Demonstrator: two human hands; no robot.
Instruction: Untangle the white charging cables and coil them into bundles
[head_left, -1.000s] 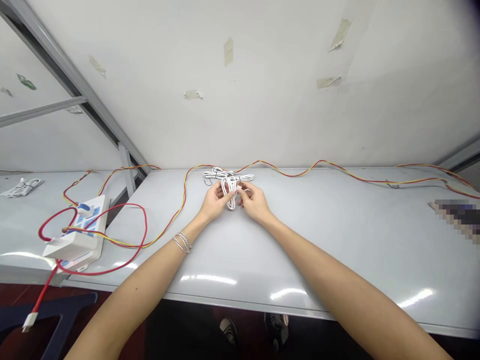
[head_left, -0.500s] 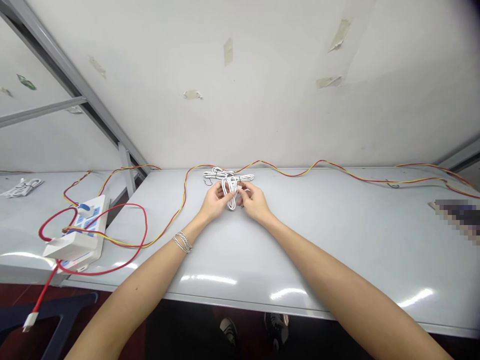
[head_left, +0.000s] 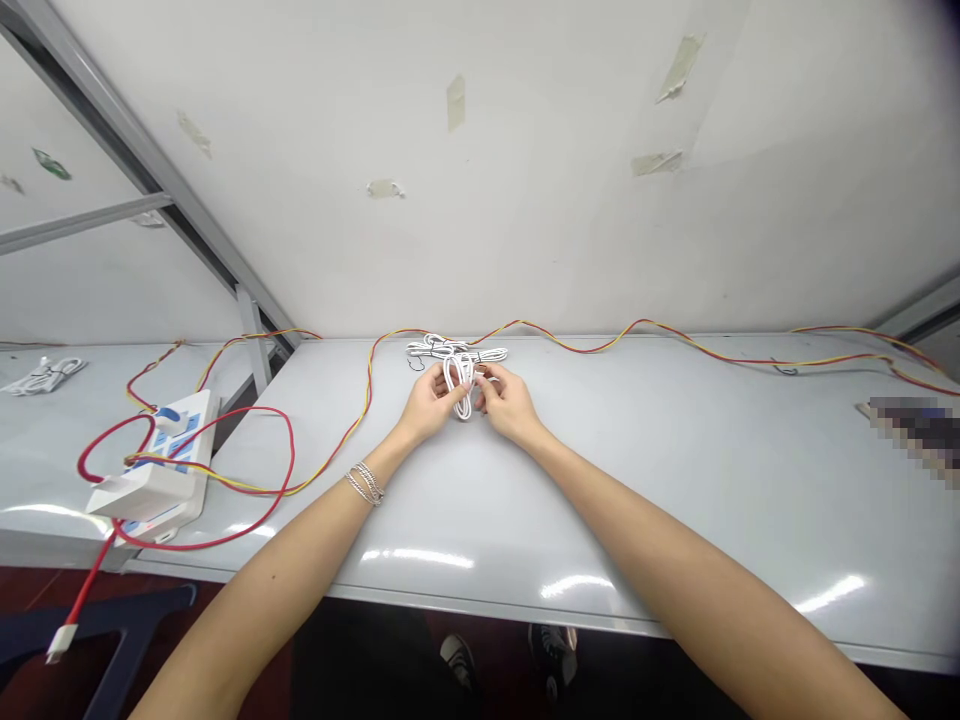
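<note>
My left hand (head_left: 427, 398) and my right hand (head_left: 506, 398) meet at the middle of the grey table (head_left: 600, 520). Between their fingertips they pinch a white cable (head_left: 461, 388) folded into long narrow loops. Just behind my hands, more white cable (head_left: 457, 351) lies coiled on the table, touching the held loops, with a thin dark thread (head_left: 416, 365) at its left side. Several silver bracelets (head_left: 365, 484) circle my left wrist.
A red-and-yellow twisted wire (head_left: 570, 345) runs along the table's back edge to a white power strip (head_left: 154, 470) at left, tangled with a red cable (head_left: 247, 500). A white cable bundle (head_left: 45, 376) lies far left; a blurred object (head_left: 919, 435) sits right.
My hands stay in nearly the same place on the white loops. The whole view has shifted only slightly.
</note>
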